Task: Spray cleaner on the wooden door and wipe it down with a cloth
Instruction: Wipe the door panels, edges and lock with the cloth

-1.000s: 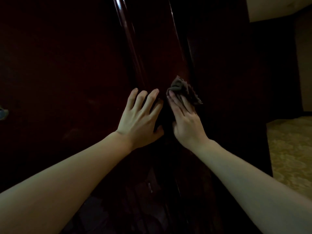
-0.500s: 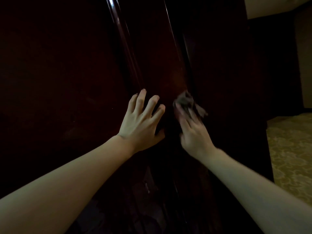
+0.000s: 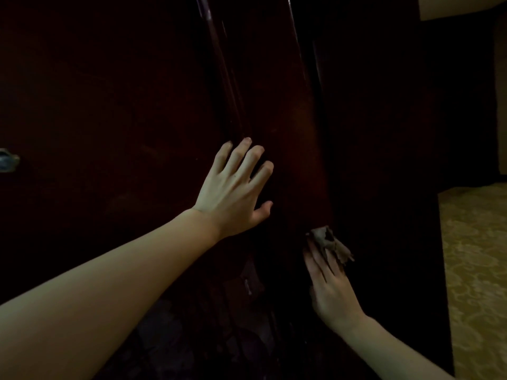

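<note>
The dark reddish wooden door [image 3: 285, 111] fills most of the view, with a glossy raised moulding running down its middle. My left hand [image 3: 236, 187] lies flat against the door beside the moulding, fingers spread and straight. Lower and to the right, my right hand [image 3: 329, 283] presses a small grey cloth [image 3: 330, 241] against the door's edge strip with straight fingers; the cloth bunches out past my fingertips. No spray bottle is in view.
A metal handle piece [image 3: 8, 160] shows at the far left edge of the door. Patterned yellowish carpet [image 3: 474, 270] lies to the right of the door. A pale wall [image 3: 461, 6] shows at the top right. The lighting is very dim.
My right hand has slid the cloth down the door's edge, from level with my left hand to well below it. My left hand has stayed pressed in about the same spot.
</note>
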A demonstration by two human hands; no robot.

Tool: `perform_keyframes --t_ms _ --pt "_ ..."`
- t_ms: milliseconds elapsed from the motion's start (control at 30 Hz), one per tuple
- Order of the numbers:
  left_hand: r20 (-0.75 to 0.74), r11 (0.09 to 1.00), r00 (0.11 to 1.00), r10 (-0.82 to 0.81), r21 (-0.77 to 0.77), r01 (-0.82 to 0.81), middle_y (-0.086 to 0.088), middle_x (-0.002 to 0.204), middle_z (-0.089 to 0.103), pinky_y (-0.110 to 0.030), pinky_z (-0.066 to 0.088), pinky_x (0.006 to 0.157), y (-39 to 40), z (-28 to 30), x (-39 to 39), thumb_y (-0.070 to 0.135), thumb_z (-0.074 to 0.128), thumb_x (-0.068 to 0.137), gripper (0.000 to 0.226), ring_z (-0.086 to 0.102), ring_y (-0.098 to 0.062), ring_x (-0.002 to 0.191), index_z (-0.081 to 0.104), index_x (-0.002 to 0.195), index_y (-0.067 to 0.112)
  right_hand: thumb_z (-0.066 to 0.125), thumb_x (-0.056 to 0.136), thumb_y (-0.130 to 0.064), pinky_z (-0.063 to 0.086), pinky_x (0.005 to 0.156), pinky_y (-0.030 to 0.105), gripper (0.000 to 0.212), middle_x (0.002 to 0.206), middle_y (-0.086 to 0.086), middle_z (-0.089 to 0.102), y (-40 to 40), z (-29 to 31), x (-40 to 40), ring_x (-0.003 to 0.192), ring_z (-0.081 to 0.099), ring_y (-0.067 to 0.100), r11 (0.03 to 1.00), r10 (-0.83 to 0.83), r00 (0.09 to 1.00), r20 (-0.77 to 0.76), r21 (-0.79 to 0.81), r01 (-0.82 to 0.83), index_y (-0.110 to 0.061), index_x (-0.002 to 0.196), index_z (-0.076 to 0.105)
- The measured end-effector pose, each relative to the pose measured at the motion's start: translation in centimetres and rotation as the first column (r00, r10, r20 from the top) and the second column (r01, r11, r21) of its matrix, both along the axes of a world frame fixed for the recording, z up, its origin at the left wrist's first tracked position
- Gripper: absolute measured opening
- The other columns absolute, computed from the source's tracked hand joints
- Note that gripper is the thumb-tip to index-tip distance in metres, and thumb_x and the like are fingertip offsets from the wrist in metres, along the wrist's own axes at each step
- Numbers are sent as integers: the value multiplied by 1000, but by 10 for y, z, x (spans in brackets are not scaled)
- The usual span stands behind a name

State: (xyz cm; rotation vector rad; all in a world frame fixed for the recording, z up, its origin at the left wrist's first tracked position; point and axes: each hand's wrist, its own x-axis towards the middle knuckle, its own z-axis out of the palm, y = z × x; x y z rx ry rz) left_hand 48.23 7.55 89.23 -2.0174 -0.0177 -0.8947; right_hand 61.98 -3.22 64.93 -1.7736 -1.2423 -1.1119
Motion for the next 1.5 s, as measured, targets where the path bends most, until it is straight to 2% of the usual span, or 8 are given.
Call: perform_keyframes --t_ms 133,300,567,700,900,1133,1300,1500 --pt "32 1000 999 21 -4 -21 -19 139 44 -54 25 112 12 3 -26 55 49 83 68 38 -36 132 47 131 8 39 88 -5 33 113 50 55 145 19 46 10 86 -15 139 36 38 988 153 986 73 4 -153 -3 144 36" --pt "77 998 995 65 -2 -65 -19 138 45 -54 23 111 27 8 -60 47 44 88 58 39 -37 130 47 129 6 33 95 -2 26 118 48 48 151 16 38 43 179 -44 143 32 31 969 187 960 207 119 -215 3 142 40" --pt "74 988 986 152 -42 -149 -16 135 48 -52 23 113 56 -16 -136 40 51 83 54 42 -34 128 52 126 8 41 95 -1 45 101 52 41 138 16 53 66 28 -84 130 47 38 961 272 921 278 -21 -277 -4 135 48" --pt "80 982 979 188 -49 -185 -17 136 47 -53 22 113 71 -23 -171 39 51 84 53 40 -34 130 50 127 8 36 93 2 45 103 50 45 135 19 56 68 72 -82 122 55 41 946 321 901 293 -51 -320 -5 135 46" --pt "89 974 973 215 -94 -207 -19 139 44 -55 21 113 91 -42 -216 40 53 84 58 36 -35 131 49 130 6 39 85 6 27 115 54 58 150 17 38 84 144 -100 139 34 38 975 184 944 273 72 -211 -1 142 39" --pt "77 970 972 221 -125 -210 -18 137 47 -56 24 112 102 -65 -247 39 48 85 54 37 -34 131 54 127 6 37 88 5 51 94 51 67 125 13 65 64 -3 -131 118 59 35 925 299 916 267 -318 -209 -14 152 26" --pt "74 968 972 223 -135 -212 -19 138 45 -57 21 113 98 -77 -240 40 50 84 56 35 -35 132 52 129 6 36 87 3 54 89 50 57 132 16 60 63 74 -128 108 64 39 931 318 922 218 -257 -260 -10 141 42" --pt "15 966 975 223 -133 -220 -19 141 42 -58 17 113 77 -80 -204 46 57 78 66 34 -36 132 53 130 6 36 88 5 27 116 52 53 151 15 38 66 126 -100 142 31 35 983 182 943 277 -80 -167 -1 141 43"
